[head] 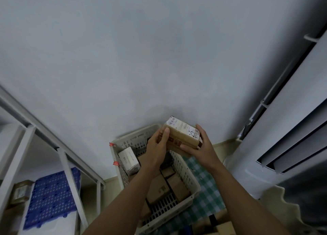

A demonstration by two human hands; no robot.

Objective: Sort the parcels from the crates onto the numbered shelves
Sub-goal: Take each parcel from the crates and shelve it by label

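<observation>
Both hands hold one brown cardboard parcel [182,137] in the air over the far end of the beige crate [188,175]; the left hand [157,147] grips its left end, thumb on the near face; the right hand [203,147] clasps the right end, thumb along the lower edge. It looks like a stiff, light carton, dry and not slippery; opposite ends are the sound hold, as corners may crush. A white shipping label [184,127] with a barcode covers the top; its text is too small to read; red print on the near side is also illegible. More brown parcels [159,188] and a white box [128,159] lie in the crate; the shelf frame [65,156] stands left.
</observation>
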